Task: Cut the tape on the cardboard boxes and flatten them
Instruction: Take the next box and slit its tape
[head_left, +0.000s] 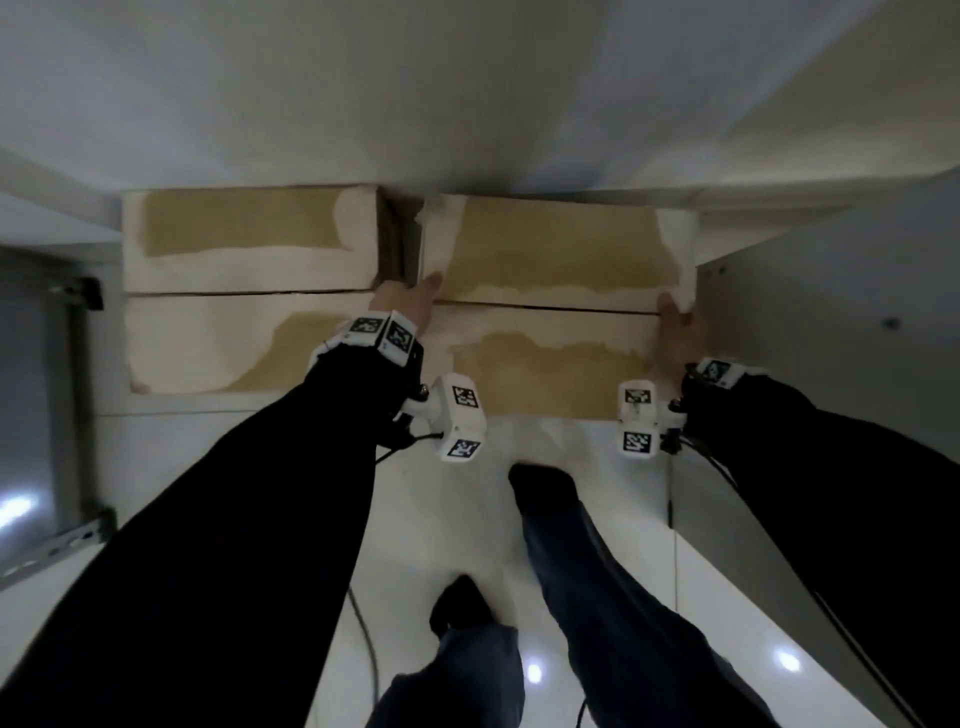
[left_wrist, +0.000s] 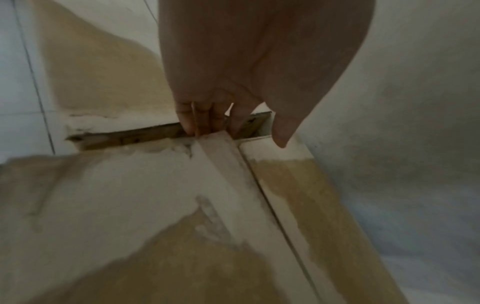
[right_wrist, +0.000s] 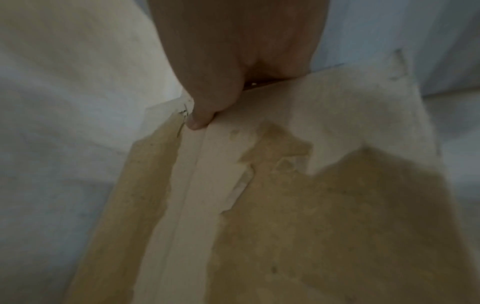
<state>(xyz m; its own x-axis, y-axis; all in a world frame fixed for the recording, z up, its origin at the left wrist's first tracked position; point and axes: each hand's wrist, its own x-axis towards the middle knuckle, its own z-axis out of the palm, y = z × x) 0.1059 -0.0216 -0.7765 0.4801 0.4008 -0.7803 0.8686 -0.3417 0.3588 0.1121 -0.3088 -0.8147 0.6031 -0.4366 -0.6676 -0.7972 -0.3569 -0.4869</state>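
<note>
Gripping the right-hand box at both ends, the person has the left hand at its left end and the right hand at its right end, each at the seam where the two top flaps meet. In the left wrist view the fingers are curled down into the gap beside the flap edge; in the right wrist view the thumb presses on the flap end while the other fingers are hidden behind the cardboard. Holding both ends this way probably lets the flaps be pulled apart evenly. This box sits on the floor against the wall, in the corner beside a grey cabinet, and the second box stands just beside it to the left, untouched. No tape is clear along the seam, so the cutting looks done here and flattening remains.
</note>
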